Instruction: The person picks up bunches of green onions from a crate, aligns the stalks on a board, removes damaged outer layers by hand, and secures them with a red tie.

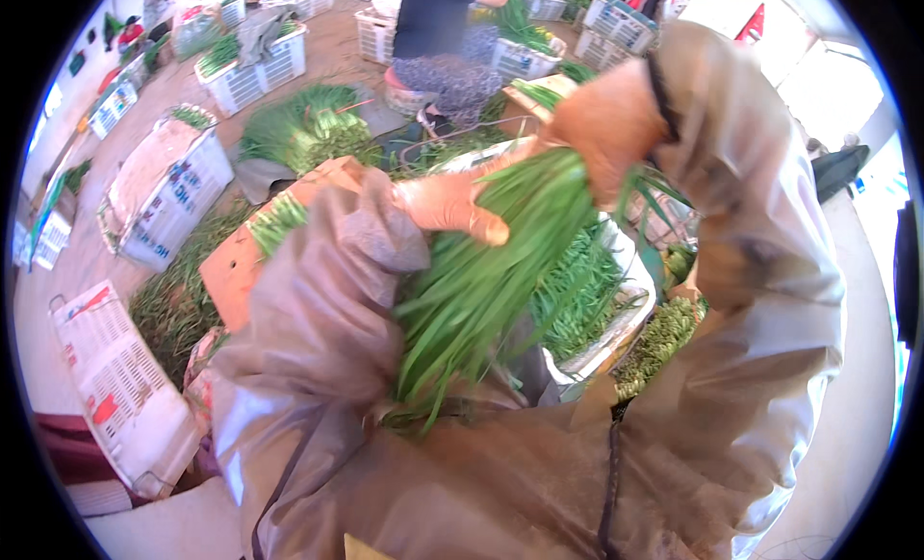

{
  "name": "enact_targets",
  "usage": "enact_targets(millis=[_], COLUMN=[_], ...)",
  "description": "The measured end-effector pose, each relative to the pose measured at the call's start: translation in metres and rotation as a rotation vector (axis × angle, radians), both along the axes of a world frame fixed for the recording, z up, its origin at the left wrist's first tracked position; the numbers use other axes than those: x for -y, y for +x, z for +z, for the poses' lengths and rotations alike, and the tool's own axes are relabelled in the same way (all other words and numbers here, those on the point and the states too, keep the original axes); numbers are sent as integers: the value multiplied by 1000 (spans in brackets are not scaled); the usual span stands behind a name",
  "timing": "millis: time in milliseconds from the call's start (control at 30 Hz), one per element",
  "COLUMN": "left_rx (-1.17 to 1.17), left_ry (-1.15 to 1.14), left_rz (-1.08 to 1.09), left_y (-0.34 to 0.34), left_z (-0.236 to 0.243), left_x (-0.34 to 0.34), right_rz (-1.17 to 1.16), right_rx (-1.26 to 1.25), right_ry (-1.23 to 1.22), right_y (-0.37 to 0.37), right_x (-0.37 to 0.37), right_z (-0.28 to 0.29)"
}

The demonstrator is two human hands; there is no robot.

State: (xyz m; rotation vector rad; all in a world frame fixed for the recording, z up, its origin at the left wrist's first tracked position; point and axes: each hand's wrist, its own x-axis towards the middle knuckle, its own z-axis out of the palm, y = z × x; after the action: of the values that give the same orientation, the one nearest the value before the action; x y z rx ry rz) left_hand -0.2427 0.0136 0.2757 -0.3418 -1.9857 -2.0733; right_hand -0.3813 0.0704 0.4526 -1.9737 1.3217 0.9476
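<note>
A bunch of long green leafy stalks (481, 291) hangs between my hands, its tips reaching down toward my lap. My right hand (602, 127), raised at upper right, grips the top end of the bunch. My left hand (448, 202) lies against the bunch at its upper left, thumb stretched out and fingers partly hidden behind the leaves. Just behind sits a white crate (635, 286) holding more greens (573, 305). A wooden board (229, 267) with pale-ended stalks (274, 223) is at the left, under my sleeve. Darker bundled greens (654, 353) lie at the right.
White baskets (159, 204) stand around the floor (327, 60). A pile of greens (298, 127) lies ahead, loose trimmings (168, 305) at left, beside a flat white crate (120, 387). A co-worker in dark clothing (433, 21) stands beyond; another person (130, 36) is farther back.
</note>
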Motion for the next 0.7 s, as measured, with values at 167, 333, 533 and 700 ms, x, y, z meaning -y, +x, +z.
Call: enact_targets(millis=[167,333,533,700], left_rx=[-80,-185,-347,-439], left_ry=[790,1125,1168,1118], left_rz=[-20,358,617,693], left_y=[24,91,193,213], left_z=[-103,-172,-213,-218], left_x=[-31,-28,-30,-40], right_rz=[163,139,-508,-916], right_rx=[9,938,1290,1575], right_ry=[-140,-993,-603,-53], right_y=[86,79,3,70], right_x=[45,56,14,-7], right_z=[-47,-110,-252,-300])
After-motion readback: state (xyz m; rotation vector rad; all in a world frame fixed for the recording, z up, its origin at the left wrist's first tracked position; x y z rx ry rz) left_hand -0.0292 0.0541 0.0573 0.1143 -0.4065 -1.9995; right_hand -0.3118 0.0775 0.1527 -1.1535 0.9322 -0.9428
